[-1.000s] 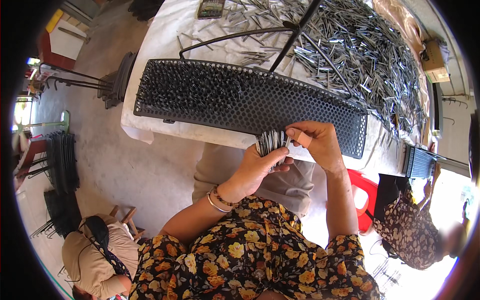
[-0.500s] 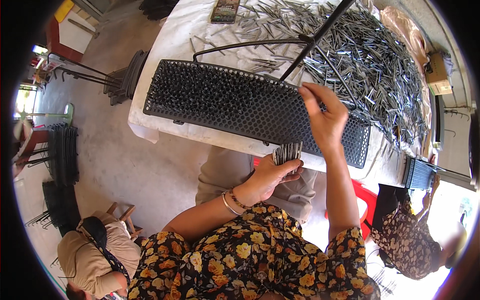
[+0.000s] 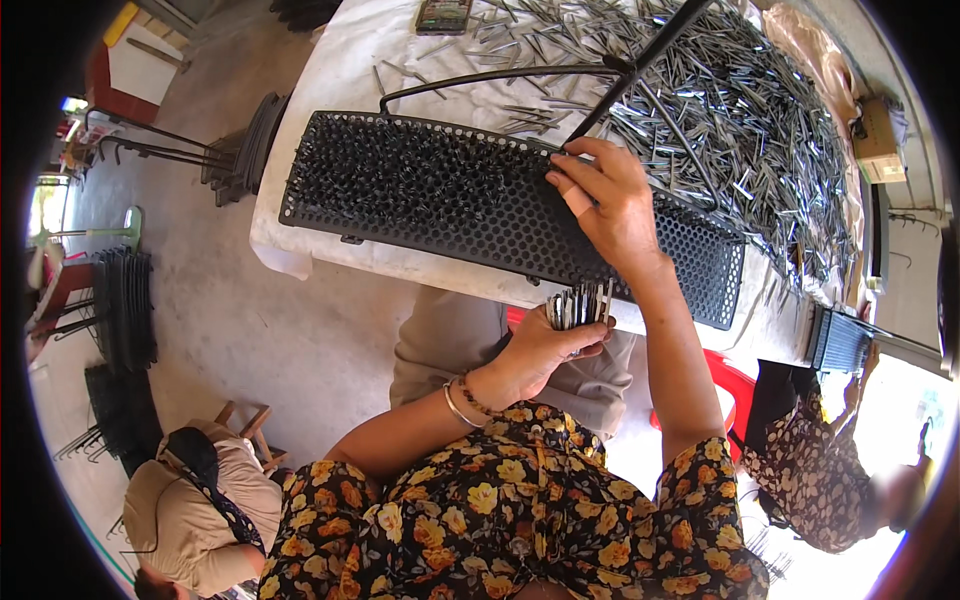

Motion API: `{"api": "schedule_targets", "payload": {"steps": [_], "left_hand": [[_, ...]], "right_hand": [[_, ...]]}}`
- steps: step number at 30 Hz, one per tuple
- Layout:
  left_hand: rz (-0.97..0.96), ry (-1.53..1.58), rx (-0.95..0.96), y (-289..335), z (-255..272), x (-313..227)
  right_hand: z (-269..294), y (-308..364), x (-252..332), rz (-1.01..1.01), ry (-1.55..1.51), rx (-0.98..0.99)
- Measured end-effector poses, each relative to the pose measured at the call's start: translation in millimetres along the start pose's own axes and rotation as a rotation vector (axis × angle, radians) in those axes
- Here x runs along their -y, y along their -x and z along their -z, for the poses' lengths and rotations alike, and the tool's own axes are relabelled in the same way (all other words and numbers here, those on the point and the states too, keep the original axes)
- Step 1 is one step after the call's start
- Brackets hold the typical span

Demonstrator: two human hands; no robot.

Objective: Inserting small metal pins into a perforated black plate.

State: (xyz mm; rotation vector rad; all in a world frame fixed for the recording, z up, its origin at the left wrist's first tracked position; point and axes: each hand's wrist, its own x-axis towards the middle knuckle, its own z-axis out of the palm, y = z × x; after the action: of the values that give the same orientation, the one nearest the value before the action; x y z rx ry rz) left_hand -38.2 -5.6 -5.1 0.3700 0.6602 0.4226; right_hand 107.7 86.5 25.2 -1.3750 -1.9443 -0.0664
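Observation:
A long black perforated panel (image 3: 530,230) lies along the front of the table, its left half packed with small dark upright pieces. In my left hand (image 3: 530,352), just in front of the panel, is a bundle of thin dark strips (image 3: 580,306) with their ends pointing up. My right hand (image 3: 607,195) reaches over the panel, fingertips together at its far edge beside a black rod (image 3: 655,55). Anything between those fingertips is too small to make out.
A big heap of loose strips (image 3: 740,130) covers the right of the white-covered table (image 3: 345,50). A phone-like dark object (image 3: 443,16) lies at the far edge. Black racks (image 3: 125,310) stand at left. Other people sit at lower left (image 3: 200,490) and right (image 3: 820,470).
My right hand has moved left along the panel's far edge, its fingertips now down at the holes by the rod. My left hand stays in place with the bundle of strips.

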Motion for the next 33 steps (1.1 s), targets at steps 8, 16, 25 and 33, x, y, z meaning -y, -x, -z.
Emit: {"api": "schedule_targets", "payload": {"steps": [8,16,25,33], "left_hand": [[-0.121,0.009,-0.038,4.8,-6.4,-5.1],[-0.044,0.038,0.005,0.2,-11.5,-6.3],[0.060,-0.034,-0.041,1.0,-4.2,-7.8],[0.063,0.016,-0.034,1.0,1.4,-1.8]], "right_hand": [[72.7,37.2,28.7,-0.677,-0.375,0.500],[53.3,25.0,25.1,-0.781,-0.586,-0.110],[-2.1,7.5,4.7,-0.373,-0.259,-0.212],[-5.5,5.2,1.9,-0.219,-0.070,-0.200]]}}
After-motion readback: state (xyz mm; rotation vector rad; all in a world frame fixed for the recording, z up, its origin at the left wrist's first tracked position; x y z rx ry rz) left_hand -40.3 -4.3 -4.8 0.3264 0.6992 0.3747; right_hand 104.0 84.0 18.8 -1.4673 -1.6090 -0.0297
